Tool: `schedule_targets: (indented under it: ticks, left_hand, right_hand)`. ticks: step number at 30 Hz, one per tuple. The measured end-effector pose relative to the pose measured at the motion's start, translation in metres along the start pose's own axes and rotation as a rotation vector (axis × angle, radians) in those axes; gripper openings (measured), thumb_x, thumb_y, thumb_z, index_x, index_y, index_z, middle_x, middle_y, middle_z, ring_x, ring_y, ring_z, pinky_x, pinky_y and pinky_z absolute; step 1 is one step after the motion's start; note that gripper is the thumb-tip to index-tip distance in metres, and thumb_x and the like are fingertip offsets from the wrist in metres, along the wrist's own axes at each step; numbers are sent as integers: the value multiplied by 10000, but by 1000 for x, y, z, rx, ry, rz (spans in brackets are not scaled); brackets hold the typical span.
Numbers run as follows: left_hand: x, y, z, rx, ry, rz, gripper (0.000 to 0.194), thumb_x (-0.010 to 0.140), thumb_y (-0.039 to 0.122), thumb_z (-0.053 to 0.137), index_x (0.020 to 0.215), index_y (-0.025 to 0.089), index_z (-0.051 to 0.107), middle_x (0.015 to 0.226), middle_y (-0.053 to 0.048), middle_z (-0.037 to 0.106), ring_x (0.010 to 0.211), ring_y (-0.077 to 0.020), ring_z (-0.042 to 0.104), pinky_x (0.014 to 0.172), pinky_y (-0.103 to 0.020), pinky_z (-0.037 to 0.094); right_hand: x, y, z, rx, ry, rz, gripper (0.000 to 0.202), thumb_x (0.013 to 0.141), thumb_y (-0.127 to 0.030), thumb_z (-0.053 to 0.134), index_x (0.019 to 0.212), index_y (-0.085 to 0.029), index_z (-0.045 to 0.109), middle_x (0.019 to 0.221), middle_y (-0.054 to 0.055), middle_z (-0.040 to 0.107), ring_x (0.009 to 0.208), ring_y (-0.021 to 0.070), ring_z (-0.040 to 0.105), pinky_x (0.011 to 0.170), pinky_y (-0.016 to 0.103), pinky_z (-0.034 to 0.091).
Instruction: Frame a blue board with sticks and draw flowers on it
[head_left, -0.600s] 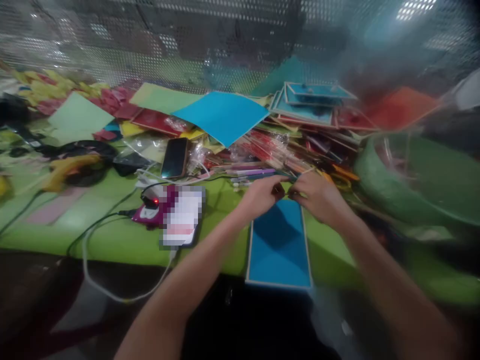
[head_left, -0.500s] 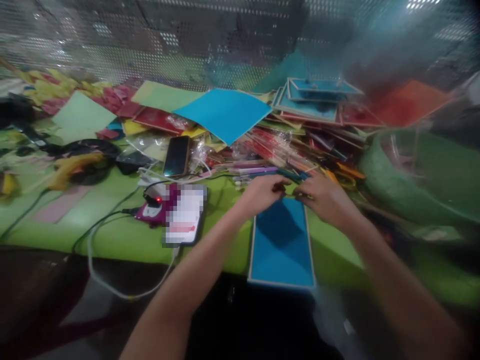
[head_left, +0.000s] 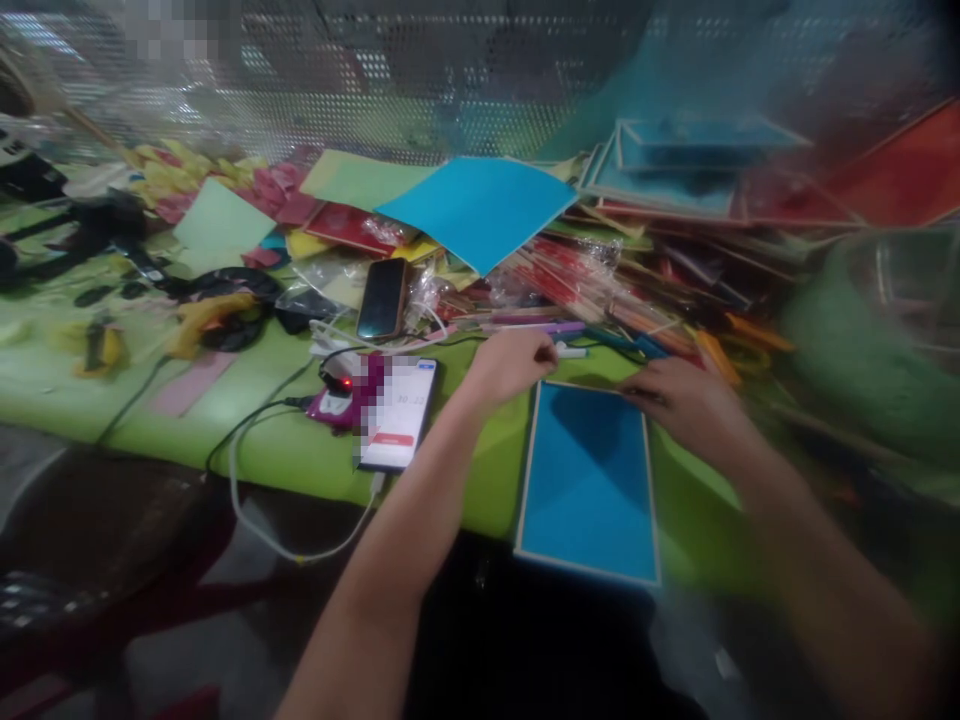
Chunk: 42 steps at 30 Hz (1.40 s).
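Note:
A blue rectangular board (head_left: 589, 480) with a pale border lies on the green table, its near end reaching past the table edge. Beyond its upper left corner is my left hand (head_left: 514, 362), fingers curled in; whatever they may hold is hidden. A white pen-like stick (head_left: 573, 351) lies just beside that hand. Over the board's upper right corner, my right hand (head_left: 686, 405) has its fingertips pressed together. Whether they grip the border or a small piece cannot be made out.
Left of my arm are a lit phone (head_left: 401, 415) on a cable and a purple power socket (head_left: 335, 407). A dark phone (head_left: 382, 298), a large blue sheet (head_left: 484, 210), sticks and pens crowd behind. A yellow glue gun (head_left: 214, 318) lies left; a green bag (head_left: 862, 340) stands right.
My hands, close together above the board's far edge before, have moved apart: the left to its upper left, the right to its upper right corner. The whole view has shifted.

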<state>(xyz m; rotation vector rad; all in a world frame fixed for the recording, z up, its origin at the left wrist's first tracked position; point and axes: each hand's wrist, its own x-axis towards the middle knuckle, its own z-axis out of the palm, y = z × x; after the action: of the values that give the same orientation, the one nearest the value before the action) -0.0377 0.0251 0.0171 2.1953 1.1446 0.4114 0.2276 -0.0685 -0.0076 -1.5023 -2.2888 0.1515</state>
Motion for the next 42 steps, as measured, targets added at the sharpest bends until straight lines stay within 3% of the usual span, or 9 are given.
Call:
schedule_targets:
  ticks: [10,21,27,33,35,38,42]
  left_hand:
    - [0,-2,11,106,-66,47,85,817,152,701,772,204,752,873,-51,776,784,-217,670,689,-288,458]
    - [1,1,14,221,-86,52,91,838,147,667,811,198,737,907,-61,784,818,-234,668,651,-282,393]
    - [0,4,11,233,-101,39,85,840,154,674,832,201,743,943,-61,783,846,-239,676,675,-281,423]
    - [-1,6,10,241,-118,27,85,866,148,665,841,183,737,979,-78,782,899,-253,687,703,-291,447]
    - [-1,5,8,235,-116,27,96,888,156,650,855,177,738,989,-79,782,893,-246,690,712,-292,460]
    - [0,3,3,233,-81,12,123,924,184,618,914,183,741,1027,-63,787,902,-227,703,739,-287,489]
    - [2,1,-3,311,9,-66,171,914,152,573,930,186,740,1061,-85,794,979,-274,720,839,-348,527]
  right_hand:
    - [2,-4,10,-15,-16,-11,220,989,-263,593,1006,-204,805,975,111,785,934,305,696,814,435,526]
    - [-4,6,-31,-1,81,161,200,964,-307,618,930,-250,806,966,79,793,943,281,722,849,404,529]
    - [0,9,-17,22,-42,92,150,938,-270,650,903,-246,795,918,74,785,916,273,708,854,415,506]
    - [0,10,-5,-22,-43,70,137,937,-267,660,887,-231,782,907,84,770,912,285,693,864,431,491]
    - [0,8,-11,-18,-2,94,158,950,-293,646,942,-228,790,929,90,771,926,288,697,852,422,503]
    - [-3,2,-29,-33,167,201,205,966,-348,629,1008,-232,793,961,90,772,931,291,703,824,412,515]
    - [-34,-10,-59,-78,379,394,221,968,-388,648,1038,-236,792,981,87,775,865,272,698,801,392,521]
